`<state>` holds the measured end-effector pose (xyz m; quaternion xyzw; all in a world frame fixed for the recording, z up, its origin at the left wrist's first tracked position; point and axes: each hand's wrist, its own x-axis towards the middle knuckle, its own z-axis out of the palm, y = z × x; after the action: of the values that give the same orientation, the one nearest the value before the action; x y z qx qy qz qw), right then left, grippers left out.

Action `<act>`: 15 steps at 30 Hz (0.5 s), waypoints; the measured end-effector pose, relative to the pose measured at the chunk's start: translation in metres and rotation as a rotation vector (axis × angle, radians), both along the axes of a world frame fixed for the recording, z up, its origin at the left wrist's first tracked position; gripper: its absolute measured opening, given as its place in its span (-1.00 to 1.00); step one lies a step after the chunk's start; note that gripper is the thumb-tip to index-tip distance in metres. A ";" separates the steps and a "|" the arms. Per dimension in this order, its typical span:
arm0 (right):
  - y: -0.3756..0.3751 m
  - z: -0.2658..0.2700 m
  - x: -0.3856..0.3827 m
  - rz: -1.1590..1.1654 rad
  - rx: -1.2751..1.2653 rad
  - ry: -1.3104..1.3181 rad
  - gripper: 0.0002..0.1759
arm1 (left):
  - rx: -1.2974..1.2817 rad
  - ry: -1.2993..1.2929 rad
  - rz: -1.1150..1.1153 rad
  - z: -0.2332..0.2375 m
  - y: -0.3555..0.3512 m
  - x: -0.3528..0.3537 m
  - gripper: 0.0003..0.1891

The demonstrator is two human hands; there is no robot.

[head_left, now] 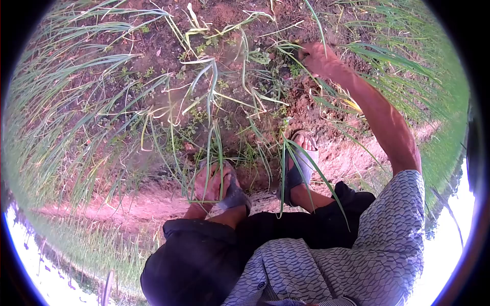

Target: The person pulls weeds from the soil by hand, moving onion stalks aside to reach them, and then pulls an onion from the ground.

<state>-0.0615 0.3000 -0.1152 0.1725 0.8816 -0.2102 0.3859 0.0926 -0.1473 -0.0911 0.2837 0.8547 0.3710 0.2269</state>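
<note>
My right hand (320, 60) reaches down to the dark soil at the upper right, its fingers curled in at the base of small green plants. What they hold, if anything, is hidden. Long narrow leaves, like those of onion plants (212, 86), grow around it. My left hand (210, 182) is low beside my left foot, partly covered by thin green leaves; its fingers cannot be made out clearly. A tall leafy onion-like plant (284, 168) stands between my two feet.
Grey sandals (302, 171) are on my feet on the reddish soil (153, 204). Small broad-leaved weeds (194, 120) grow between the rows. Dense long leaves (66, 86) fill the left side, and more green growth (408, 61) lies at the right.
</note>
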 end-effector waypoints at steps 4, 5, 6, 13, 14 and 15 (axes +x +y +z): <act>0.000 -0.013 0.033 0.359 0.126 0.254 -0.61 | -0.006 0.025 -0.038 0.003 0.001 -0.004 -0.78; 0.004 -0.025 0.044 0.449 0.149 0.382 -0.57 | -0.004 0.031 -0.041 0.003 0.001 -0.003 -0.79; -0.002 -0.019 0.044 0.513 0.151 0.359 -0.52 | -0.002 0.037 -0.041 0.003 0.000 -0.003 -0.79; -0.025 -0.052 0.054 0.368 0.145 0.459 -0.68 | 0.024 0.056 -0.025 -0.001 0.000 0.000 -0.78; -0.027 -0.052 0.054 0.305 0.083 0.614 -0.77 | 0.032 0.056 -0.021 -0.002 0.000 -0.001 -0.78; -0.027 -0.051 0.053 0.203 0.036 0.621 -0.80 | 0.025 0.058 -0.027 -0.001 -0.001 -0.001 -0.78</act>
<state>-0.0084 0.2733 -0.1666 0.0180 0.9734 -0.1976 0.1144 0.0915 -0.1480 -0.0925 0.3087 0.8522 0.3703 0.2033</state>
